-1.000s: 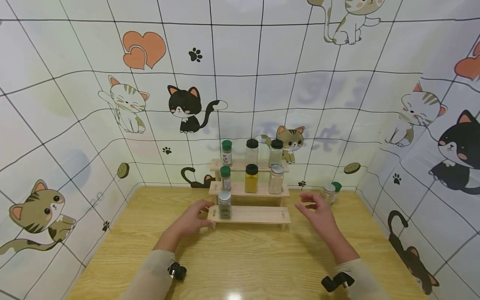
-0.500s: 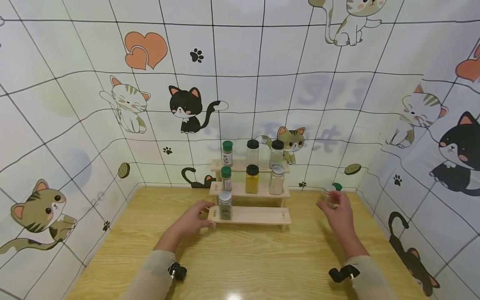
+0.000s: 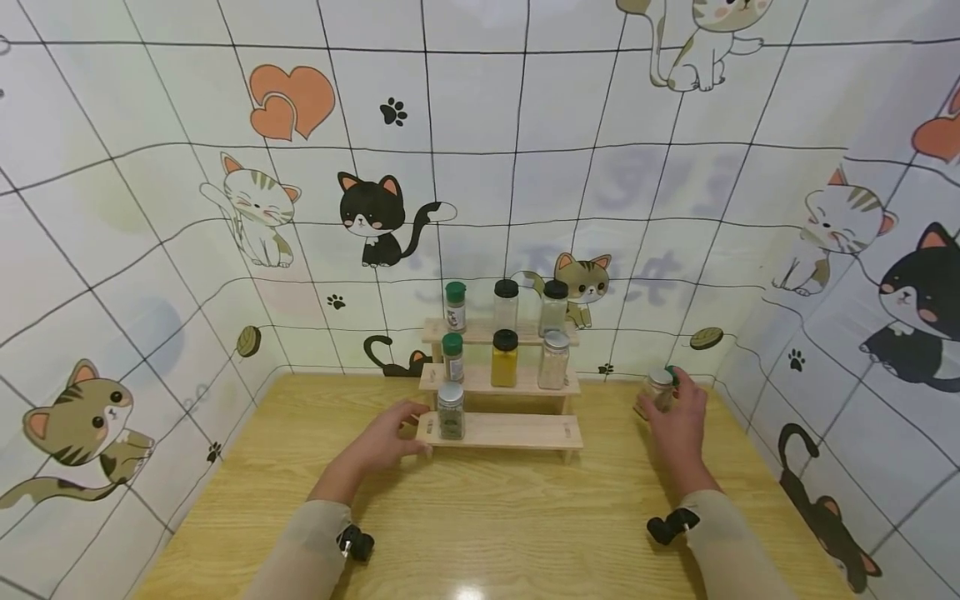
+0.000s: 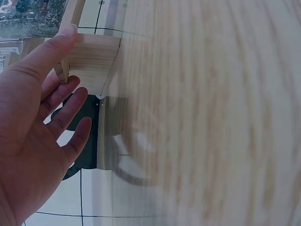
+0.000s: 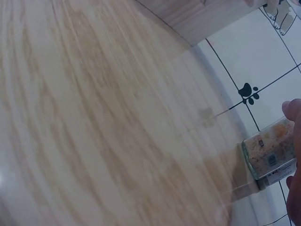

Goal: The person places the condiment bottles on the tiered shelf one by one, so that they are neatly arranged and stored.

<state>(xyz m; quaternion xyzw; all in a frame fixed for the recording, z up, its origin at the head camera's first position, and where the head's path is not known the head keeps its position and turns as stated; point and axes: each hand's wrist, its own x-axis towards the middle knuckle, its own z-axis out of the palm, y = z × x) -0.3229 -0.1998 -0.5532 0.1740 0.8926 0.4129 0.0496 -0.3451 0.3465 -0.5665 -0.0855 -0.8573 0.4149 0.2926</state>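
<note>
My left hand grips the left end of the lowest tier of a three-tier wooden spice rack. In the left wrist view the thumb lies over the wood's edge, with the fingers on the other side. At the table's right, my right hand holds a clear glass spice jar with a silver lid between thumb and fingers. Pale, orange-flecked contents show in this spice jar in the right wrist view. Behind the hand a green lid peeks out, its jar mostly hidden.
A silver-lidded jar of dried herbs stands at the lowest tier's left. The middle tier bears a green-lidded jar, a yellow spice jar and a silver-lidded jar. Three more jars stand on top. A cat-patterned tiled backdrop encloses the wooden table.
My right hand has moved right, from beside the rack to the silver-lidded jar, and its fingers have closed round it. My left hand stays at the rack's left end.
</note>
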